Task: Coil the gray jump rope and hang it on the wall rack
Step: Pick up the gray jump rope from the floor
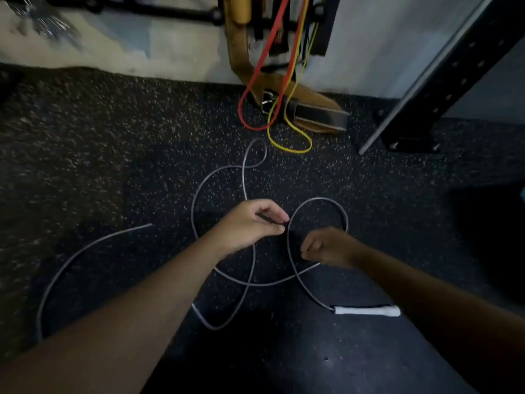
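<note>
On speckled floor [113,143]: one gray jump rope [196,194], one white handle [368,310], two hands.

Left hand [250,226] grip: fingers curled over a dark piece, too small and dim to identify.
Right hand [326,247] grip: blurred; contact with gray jump rope [196,194] unclear.
Rope path: hidden under left forearm near bottom centre; far-left stretch passes behind the arm.
Second handle: hidden or out of frame; only the white handle [368,310] visible.
Wall rack [272,24]: cut off by top edge.
Upper-left corner: smeared shiny object [42,18], unreadable.
Black upright [454,72]: cut off at right edge.
</note>
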A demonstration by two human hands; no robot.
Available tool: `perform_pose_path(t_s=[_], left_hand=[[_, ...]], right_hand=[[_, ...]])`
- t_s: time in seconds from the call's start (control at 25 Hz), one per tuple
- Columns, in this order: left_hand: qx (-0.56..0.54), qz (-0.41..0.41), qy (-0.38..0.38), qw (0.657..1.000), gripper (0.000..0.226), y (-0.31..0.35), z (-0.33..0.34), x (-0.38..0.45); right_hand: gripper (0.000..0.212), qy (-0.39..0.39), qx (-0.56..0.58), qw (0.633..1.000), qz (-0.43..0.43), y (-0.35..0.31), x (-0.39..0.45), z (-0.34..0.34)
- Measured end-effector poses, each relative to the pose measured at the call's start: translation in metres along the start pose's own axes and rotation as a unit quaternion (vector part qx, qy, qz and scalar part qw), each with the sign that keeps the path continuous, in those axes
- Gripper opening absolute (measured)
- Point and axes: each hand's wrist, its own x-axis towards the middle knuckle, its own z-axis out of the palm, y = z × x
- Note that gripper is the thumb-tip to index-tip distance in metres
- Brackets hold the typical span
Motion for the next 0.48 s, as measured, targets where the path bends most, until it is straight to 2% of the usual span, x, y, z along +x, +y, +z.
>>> perform_pose_path(t_s=[0.08, 0.16, 0.28, 0.36, 0.44, 0.48], left_hand=[[-0.001, -0.006, 0.001, 1.000, 0.014, -0.017, 0.011, 0.012], [-0.001, -0.007, 0.004, 1.000, 0.013, -0.031, 0.019, 0.020], [0.028, 0.007, -0.002, 1.000, 0.012, -0.036, 0.022, 0.024], [0.058, 0.017, 0.014, 0.998, 0.012, -0.034, 0.018, 0.019], [0.092, 0.041, 0.053, 0.993, 0.015, -0.030, 0.011, 0.017], [0.091, 0.059, 0.073, 0.991, 0.015, -0.026, 0.008, 0.015]], right_hand=[[0.025, -0.040, -0.133, 0.990, 0.008, 0.012, 0.017, 0.022], [0.035, -0.054, -0.200, 0.978, 0.012, 0.014, 0.026, 0.041], [0.031, -0.057, -0.243, 0.968, -0.006, 0.008, 0.030, 0.043], [0.019, -0.058, -0.179, 0.982, 0.004, -0.008, 0.027, 0.032], [0.017, -0.047, 0.040, 0.997, 0.037, -0.033, 0.023, 0.008], [0.016, -0.035, 0.153, 0.987, 0.034, -0.052, 0.019, -0.010]])
